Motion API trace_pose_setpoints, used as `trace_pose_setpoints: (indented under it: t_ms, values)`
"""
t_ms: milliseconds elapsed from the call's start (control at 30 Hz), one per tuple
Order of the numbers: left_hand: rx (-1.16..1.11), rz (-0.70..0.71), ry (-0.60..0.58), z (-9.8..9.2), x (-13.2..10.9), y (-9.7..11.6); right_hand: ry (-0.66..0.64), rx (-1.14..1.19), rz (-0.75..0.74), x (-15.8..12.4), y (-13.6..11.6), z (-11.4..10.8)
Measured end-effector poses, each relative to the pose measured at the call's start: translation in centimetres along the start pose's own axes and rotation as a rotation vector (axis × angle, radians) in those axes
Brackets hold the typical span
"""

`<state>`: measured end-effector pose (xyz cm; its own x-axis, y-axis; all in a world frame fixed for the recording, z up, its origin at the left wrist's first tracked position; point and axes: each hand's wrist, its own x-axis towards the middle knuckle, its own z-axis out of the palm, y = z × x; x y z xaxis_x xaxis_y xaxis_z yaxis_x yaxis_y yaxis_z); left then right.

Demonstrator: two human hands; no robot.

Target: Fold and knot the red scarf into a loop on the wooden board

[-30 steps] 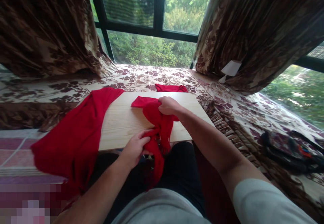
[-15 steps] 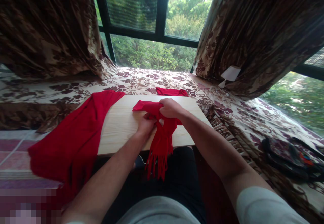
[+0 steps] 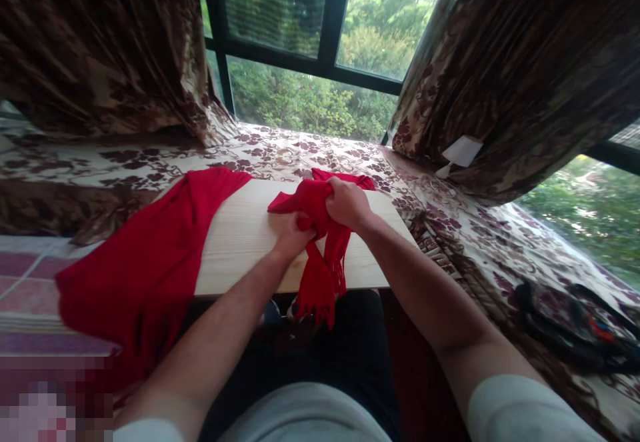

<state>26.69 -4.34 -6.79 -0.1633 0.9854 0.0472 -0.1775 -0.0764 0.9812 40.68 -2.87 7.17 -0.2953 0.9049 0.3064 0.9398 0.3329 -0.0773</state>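
A red fringed scarf [image 3: 320, 275] is bunched over a pale wooden board [image 3: 240, 242] that rests across my lap. My right hand [image 3: 347, 203] grips the bunched scarf near the board's far edge. My left hand [image 3: 293, 234] holds the same scarf just below and left of it. The scarf's fringed end hangs over the board's near edge. A wider stretch of red cloth [image 3: 150, 262] drapes off the board's left side, and whether it is joined to the scarf is hidden.
Floral bedding [image 3: 300, 152] covers the surface around the board. Brown patterned curtains [image 3: 525, 62] hang on both sides of a dark-framed window [image 3: 325, 29]. A dark bag [image 3: 570, 322] lies at the right. A white tag [image 3: 460, 152] sits by the right curtain.
My left hand rose from the board's near edge to join my right hand on the scarf. Both hands moved toward the far edge, drawing the fringed end up with them.
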Motion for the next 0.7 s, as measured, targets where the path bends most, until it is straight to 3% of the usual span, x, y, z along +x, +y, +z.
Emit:
trace_pose_setpoints:
  t_ms: [133,233,333,567,700]
  values:
    - [0.129,0.139,0.267,-0.5,0.2,0.0,-0.005,-0.026,0.021,0.4,0.1,-0.3]
    - [0.187,0.241,0.347,-1.0,0.6,-0.1,-0.007,-0.033,0.041,0.7,0.5,-0.3]
    - [0.163,0.231,0.264,-1.2,0.9,-0.4,0.002,-0.023,0.048,1.1,1.0,-0.2]
    - [0.119,0.066,-0.073,-0.3,0.7,-0.5,0.014,0.007,0.07,1.4,0.8,0.2]
    - [-0.06,-0.05,-0.242,-0.4,0.0,0.5,0.007,0.057,-0.04,-0.2,-0.3,0.2]
